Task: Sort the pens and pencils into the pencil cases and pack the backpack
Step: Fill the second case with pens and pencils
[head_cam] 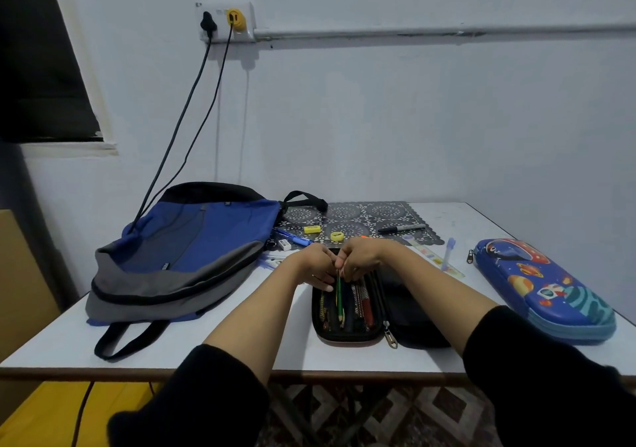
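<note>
Over the open black pencil case (347,329) on the tabletop (309,357), both hands met at its far end. The right hand (358,261) pinched the green pencil (339,297), which lay lengthwise, tip toward the person. The left hand (315,267) touched alongside, its grip unclear. The backpack (186,254) lay left.

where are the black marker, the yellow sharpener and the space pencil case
black marker (401,229), head view, middle of its barrel
yellow sharpener (337,236), head view, its top face
space pencil case (543,285), head view, middle of its printed lid
</note>
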